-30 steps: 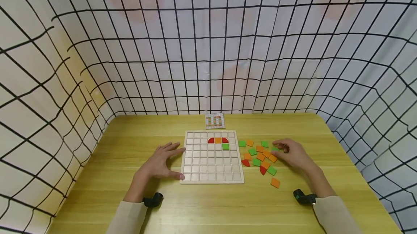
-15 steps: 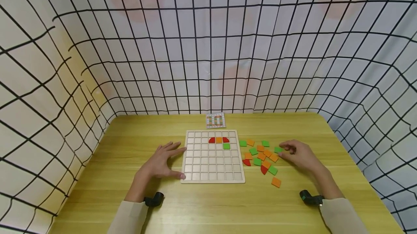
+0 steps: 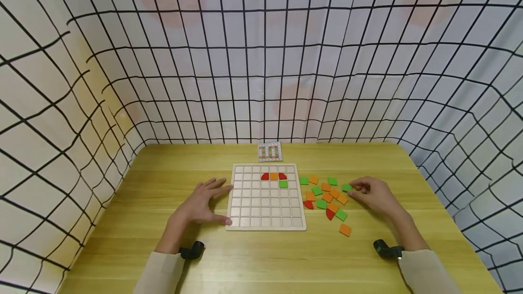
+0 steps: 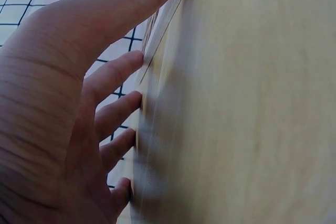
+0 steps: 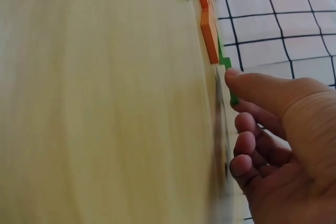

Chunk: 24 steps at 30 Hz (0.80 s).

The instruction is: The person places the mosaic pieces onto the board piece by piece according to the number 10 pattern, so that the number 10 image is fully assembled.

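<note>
My left hand (image 3: pixel 204 202) rests at the left edge of a pale wooden grid board (image 3: pixel 253 212), thumb and index fingertip touching its rim, the other fingers spread over the table. On the board, a row of red quarter-round, orange square (image 3: pixel 273 176) and red quarter-round sits near the top, with a green square tile (image 3: pixel 283 184) under the right one. My right hand (image 3: pixel 373 195) pinches another green square tile (image 5: pixel 233 92) between thumb and index finger at the right end of the loose tiles; its remaining fingers curl inward.
Several loose orange, green and red tiles (image 3: pixel 327 197) lie right of the board. One orange tile (image 3: pixel 345 230) sits apart, nearer me. A small pattern card (image 3: pixel 269 151) lies behind the board. Grid-patterned cloth (image 3: pixel 261 80) surrounds the wooden table (image 3: pixel 261 257).
My right hand has shifted right, uncovering more of the green tile, then slightly back left with its fingertips at the tile. The left hand and board stay put.
</note>
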Motion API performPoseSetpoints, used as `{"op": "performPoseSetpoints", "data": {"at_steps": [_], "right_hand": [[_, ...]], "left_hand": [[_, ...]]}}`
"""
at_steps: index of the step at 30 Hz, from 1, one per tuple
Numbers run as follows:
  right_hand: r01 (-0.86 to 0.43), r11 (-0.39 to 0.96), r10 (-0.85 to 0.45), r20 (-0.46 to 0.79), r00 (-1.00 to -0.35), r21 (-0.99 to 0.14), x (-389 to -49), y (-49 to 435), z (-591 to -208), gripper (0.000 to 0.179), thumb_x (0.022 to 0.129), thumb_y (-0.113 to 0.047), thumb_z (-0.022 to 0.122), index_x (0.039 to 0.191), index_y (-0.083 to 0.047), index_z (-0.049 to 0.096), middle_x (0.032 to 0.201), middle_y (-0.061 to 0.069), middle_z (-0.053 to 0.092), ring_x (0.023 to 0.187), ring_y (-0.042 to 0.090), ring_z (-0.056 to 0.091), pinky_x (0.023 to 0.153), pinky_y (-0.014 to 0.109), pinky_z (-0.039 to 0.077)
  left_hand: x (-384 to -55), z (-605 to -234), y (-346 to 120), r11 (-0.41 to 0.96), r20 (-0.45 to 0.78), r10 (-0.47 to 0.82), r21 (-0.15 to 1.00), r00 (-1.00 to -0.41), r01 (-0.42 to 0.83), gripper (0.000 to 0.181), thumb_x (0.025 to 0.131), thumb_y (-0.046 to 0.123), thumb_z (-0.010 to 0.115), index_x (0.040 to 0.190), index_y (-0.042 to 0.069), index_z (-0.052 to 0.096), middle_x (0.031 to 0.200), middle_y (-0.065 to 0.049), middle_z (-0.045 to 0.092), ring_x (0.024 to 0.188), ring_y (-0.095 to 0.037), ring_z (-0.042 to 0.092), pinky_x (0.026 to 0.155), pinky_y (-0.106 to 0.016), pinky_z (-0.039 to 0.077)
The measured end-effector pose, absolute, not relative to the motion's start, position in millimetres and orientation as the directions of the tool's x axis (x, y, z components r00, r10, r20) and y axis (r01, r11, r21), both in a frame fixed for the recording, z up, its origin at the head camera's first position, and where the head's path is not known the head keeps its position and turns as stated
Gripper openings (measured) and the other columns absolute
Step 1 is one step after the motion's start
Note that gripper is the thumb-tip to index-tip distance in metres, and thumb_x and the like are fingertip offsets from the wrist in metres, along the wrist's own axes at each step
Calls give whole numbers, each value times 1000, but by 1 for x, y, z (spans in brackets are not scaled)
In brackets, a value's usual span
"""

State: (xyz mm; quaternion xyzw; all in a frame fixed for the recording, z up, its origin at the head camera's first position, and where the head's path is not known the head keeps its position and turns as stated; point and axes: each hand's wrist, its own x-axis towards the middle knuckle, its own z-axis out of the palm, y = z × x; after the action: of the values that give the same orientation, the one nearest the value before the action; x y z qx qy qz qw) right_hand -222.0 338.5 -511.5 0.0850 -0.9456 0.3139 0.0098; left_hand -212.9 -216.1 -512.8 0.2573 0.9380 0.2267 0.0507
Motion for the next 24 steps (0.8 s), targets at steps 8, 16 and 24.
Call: {"op": "performPoseSetpoints", "data": {"at_steps": [8,16,24], "right_hand": [[-190,745,-169,95,-981,-639,-230,318,-511,42,94,-38,77,122,-7,73,97,5,67,80,14,53,68,24,47],[-212,694,-212,86,-973,-688,-238,281,-508,39,95,-30,77,121,-3,72,97,6,65,80,16,52,67,23,48],[-223,640,-244,81,-966,-735,-244,242,-503,39,94,-30,78,121,-3,72,95,5,66,80,18,54,66,23,50]], "left_hand": [[-212,-511,-217,763,17,502,463,-865,452,102,69,66,85,154,24,50,167,-14,34,155,-46,24,122,-75,13],[-212,-512,-217,762,12,506,462,-862,454,102,69,67,85,154,24,50,168,-14,34,156,-46,24,122,-75,14],[-214,-514,-218,762,29,505,455,-863,461,102,69,68,85,154,24,50,167,-14,35,155,-47,26,120,-77,15]]}}
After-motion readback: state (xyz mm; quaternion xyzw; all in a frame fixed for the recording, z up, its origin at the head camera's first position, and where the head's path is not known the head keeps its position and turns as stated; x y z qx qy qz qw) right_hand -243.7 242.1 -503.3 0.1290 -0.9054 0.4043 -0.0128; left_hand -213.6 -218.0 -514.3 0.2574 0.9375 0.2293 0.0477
